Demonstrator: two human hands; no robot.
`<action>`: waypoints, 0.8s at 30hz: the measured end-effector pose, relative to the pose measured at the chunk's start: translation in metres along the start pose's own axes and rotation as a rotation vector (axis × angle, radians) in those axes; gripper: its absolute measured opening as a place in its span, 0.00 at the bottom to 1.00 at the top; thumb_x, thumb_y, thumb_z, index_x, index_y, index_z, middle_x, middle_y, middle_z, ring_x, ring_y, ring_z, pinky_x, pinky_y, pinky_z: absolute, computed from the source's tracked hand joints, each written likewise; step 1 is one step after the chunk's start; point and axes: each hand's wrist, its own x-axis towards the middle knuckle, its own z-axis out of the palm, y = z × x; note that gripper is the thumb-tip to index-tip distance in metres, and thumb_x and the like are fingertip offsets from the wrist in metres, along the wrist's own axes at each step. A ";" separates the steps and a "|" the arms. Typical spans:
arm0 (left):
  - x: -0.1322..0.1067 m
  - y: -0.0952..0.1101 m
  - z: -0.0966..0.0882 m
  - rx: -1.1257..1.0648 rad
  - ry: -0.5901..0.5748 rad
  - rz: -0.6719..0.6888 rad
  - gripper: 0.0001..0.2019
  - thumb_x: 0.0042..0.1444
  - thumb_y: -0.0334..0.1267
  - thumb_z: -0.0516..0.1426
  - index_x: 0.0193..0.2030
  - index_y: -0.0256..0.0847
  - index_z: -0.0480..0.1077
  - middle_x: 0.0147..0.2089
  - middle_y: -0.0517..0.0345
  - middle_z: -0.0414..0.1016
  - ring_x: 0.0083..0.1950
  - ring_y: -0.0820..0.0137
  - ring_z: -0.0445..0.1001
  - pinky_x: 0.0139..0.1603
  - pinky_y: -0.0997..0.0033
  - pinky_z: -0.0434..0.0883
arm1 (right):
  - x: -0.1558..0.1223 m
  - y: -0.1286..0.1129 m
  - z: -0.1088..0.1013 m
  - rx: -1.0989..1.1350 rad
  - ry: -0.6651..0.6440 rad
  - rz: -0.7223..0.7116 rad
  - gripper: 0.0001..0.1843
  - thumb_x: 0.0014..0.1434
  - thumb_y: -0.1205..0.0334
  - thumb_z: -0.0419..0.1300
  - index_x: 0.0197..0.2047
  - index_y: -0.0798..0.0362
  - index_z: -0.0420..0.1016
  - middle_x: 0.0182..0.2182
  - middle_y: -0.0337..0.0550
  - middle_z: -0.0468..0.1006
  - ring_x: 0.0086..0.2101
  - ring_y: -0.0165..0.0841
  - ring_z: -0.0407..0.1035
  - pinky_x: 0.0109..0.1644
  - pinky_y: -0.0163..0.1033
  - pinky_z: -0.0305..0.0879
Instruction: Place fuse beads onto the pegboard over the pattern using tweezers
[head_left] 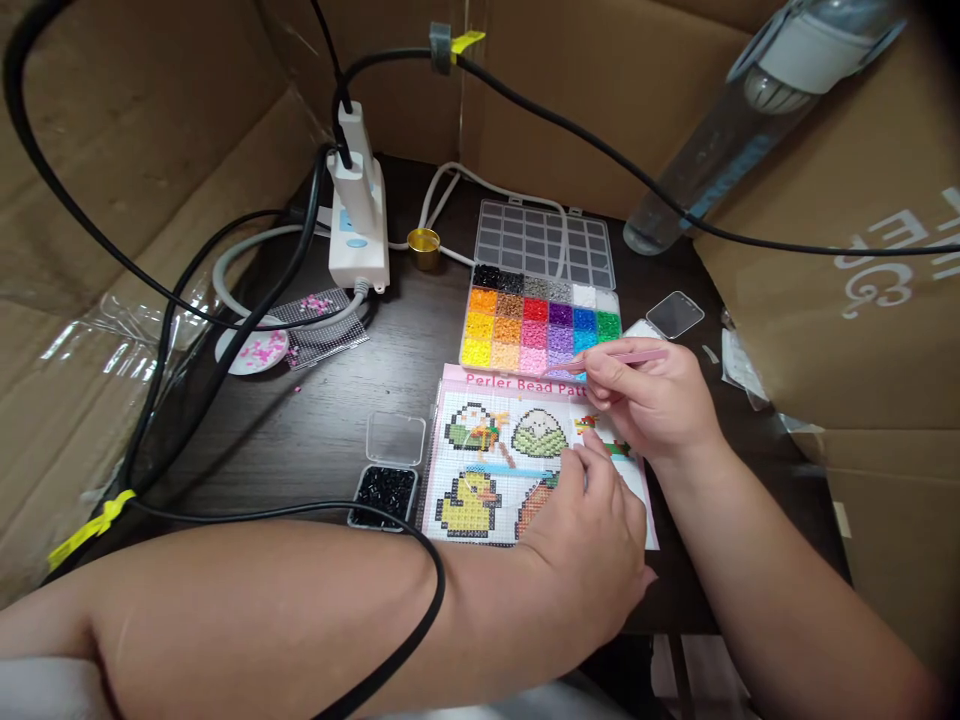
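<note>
My right hand [649,400] pinches a pair of pink tweezers [626,358], whose tips point left over the lower row of the bead box [540,335]. That box holds many colours of small beads in compartments. My left hand [589,530] lies on the Perler bead pattern sheet [465,380], its fingers curled together; what they grip, if anything, is hidden. A clear pegboard [442,450] covers the printed designs. Orange, green and brown beads form shapes on it, and a light blue strip [506,470] runs toward my left fingertips.
Left of the sheet stands a small open case of black beads [384,495]. A white dish [251,350] holds pink beads. A power strip [360,235], a gold cup [424,248] and a bottle [720,130] stand farther back. A black cable [300,508] crosses over my left forearm.
</note>
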 end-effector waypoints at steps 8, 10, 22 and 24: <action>0.000 -0.001 0.000 -0.007 -0.004 0.006 0.31 0.61 0.57 0.50 0.58 0.31 0.71 0.62 0.33 0.68 0.63 0.44 0.63 0.58 0.49 0.57 | 0.002 0.001 0.003 -0.024 -0.015 0.030 0.08 0.47 0.59 0.72 0.27 0.54 0.80 0.16 0.36 0.70 0.18 0.26 0.59 0.20 0.34 0.55; 0.000 -0.001 -0.001 -0.008 -0.004 0.008 0.31 0.61 0.57 0.50 0.58 0.31 0.71 0.63 0.32 0.67 0.63 0.45 0.63 0.58 0.49 0.58 | 0.001 0.002 0.004 -0.047 -0.008 0.028 0.09 0.47 0.58 0.72 0.27 0.54 0.79 0.15 0.36 0.69 0.17 0.26 0.59 0.20 0.35 0.56; 0.003 -0.003 -0.006 -0.082 -0.085 0.025 0.31 0.60 0.56 0.51 0.60 0.31 0.69 0.61 0.39 0.69 0.63 0.44 0.61 0.60 0.46 0.58 | -0.016 -0.005 0.027 -0.364 -0.115 -0.034 0.06 0.46 0.61 0.72 0.27 0.53 0.83 0.24 0.43 0.82 0.24 0.31 0.73 0.27 0.34 0.69; 0.002 -0.004 -0.007 -0.084 -0.080 0.019 0.31 0.61 0.55 0.52 0.61 0.32 0.69 0.61 0.40 0.69 0.64 0.46 0.61 0.61 0.47 0.58 | -0.016 -0.006 0.028 -0.385 -0.134 -0.046 0.04 0.46 0.63 0.71 0.27 0.53 0.83 0.25 0.44 0.83 0.26 0.33 0.75 0.29 0.35 0.72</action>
